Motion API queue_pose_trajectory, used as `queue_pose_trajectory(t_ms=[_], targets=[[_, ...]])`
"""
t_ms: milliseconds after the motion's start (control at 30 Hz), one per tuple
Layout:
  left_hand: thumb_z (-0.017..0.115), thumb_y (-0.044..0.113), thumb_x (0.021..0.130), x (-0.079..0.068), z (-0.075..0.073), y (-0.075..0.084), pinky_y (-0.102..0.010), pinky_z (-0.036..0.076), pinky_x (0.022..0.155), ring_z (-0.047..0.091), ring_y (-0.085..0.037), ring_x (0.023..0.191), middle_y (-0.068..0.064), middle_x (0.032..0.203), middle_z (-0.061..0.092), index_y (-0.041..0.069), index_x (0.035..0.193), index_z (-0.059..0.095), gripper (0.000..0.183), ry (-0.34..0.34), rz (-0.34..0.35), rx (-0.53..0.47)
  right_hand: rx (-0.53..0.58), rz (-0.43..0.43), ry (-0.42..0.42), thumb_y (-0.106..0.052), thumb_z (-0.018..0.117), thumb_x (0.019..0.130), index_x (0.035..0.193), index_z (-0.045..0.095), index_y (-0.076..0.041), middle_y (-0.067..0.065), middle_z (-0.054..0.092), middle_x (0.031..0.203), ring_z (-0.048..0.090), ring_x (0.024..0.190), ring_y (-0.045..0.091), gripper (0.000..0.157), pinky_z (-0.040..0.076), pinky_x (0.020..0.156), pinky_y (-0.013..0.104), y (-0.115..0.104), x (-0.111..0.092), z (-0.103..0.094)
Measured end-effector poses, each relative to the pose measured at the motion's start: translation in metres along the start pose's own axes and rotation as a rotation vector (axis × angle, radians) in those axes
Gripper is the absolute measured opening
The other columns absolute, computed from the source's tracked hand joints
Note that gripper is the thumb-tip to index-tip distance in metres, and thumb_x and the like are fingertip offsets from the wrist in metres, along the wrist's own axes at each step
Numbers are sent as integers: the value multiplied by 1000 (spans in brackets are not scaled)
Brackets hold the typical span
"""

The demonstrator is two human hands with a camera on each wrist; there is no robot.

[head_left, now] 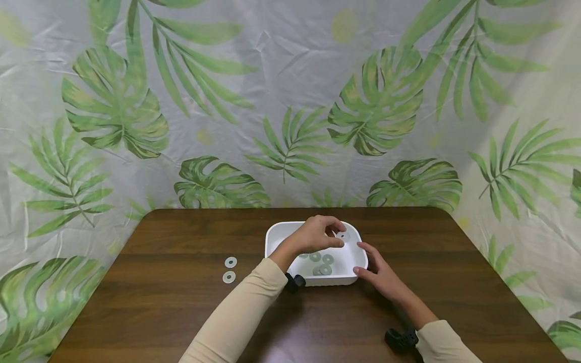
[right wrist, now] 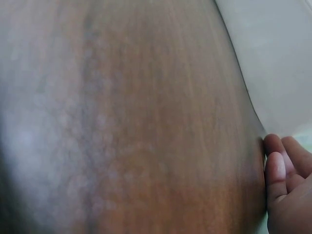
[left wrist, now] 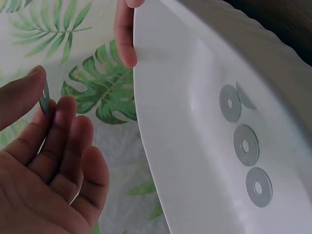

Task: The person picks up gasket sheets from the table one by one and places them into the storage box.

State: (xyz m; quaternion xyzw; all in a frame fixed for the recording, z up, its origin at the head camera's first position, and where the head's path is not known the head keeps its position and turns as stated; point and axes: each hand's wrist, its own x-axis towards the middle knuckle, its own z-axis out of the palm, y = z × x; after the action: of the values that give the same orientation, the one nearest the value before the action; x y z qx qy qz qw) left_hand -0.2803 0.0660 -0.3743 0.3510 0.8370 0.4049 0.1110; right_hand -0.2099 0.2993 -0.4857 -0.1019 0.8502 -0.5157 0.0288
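My left hand [head_left: 315, 234] is over the white tray [head_left: 281, 231] and pinches a flat metal washer [left wrist: 45, 100] between thumb and fingertips. In the left wrist view that washer shows nearly edge-on, with the other fingers loosely bent. At the tray's right side, my right hand [head_left: 381, 275] holds the wall, its thumb near the front corner and fingers farther back. Several more washers [head_left: 328, 259] lie on the tray's floor, some overlapping. My left forearm hides part of the tray's front left. The right wrist view catches only part of the right hand [right wrist: 287, 180].
Two washers [head_left: 230, 262] lie one behind the other on the dark wooden table [head_left: 181, 242], left of the tray. Behind the table hangs a leaf-printed cloth [head_left: 290, 101]. Each wrist wears a black strap [head_left: 401, 340].
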Motion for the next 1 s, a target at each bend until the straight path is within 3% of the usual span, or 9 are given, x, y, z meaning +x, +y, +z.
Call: queue_pose_trajectory(t_ms=[200,333,500,733,867,1000], targets=[[75,15,86,0,3,2,-17,49,74,67,-16,96,-9,107,72,8,116,69,31,-9,8,7,28,-18,-3,-16,61,97,152,24,-10,32,26,155,42,133,53,67,50,90,22,-3,0,-1],[75,16,87,1,4,3,-16,49,73,66,-14,94,-8,107,72,8,116,69,31,-11,13,22,58,-26,3,-13,61,96,152,24,-8,34,27,153,43,131,53,67,48,85,15,-4,-1,0],[76,18,86,1,6,1,-17,50,76,67,-19,99,-7,109,72,8,116,69,32,-4,22,26,59,-22,4,-13,61,97,152,24,-8,34,26,154,42,133,54,67,47,85,14,-4,-1,0],[73,22,89,-7,3,-10,-26,50,91,64,-29,114,-9,125,68,7,124,65,38,3,22,73,46,-14,7,-15,62,97,152,24,-10,30,24,156,41,135,53,67,45,88,13,-4,-1,0],[70,23,92,-26,-13,-16,-30,51,92,64,-29,111,-10,124,68,9,122,66,33,28,33,85,33,-6,17,-15,62,96,152,25,-11,29,25,156,42,134,52,68,49,93,24,-4,-1,0],[66,22,95,-59,-35,-20,-29,52,87,64,-26,108,-9,123,68,10,121,66,29,64,48,68,18,-8,21,-16,63,96,152,25,-11,29,23,157,41,135,53,68,50,96,32,-5,-1,-1]])
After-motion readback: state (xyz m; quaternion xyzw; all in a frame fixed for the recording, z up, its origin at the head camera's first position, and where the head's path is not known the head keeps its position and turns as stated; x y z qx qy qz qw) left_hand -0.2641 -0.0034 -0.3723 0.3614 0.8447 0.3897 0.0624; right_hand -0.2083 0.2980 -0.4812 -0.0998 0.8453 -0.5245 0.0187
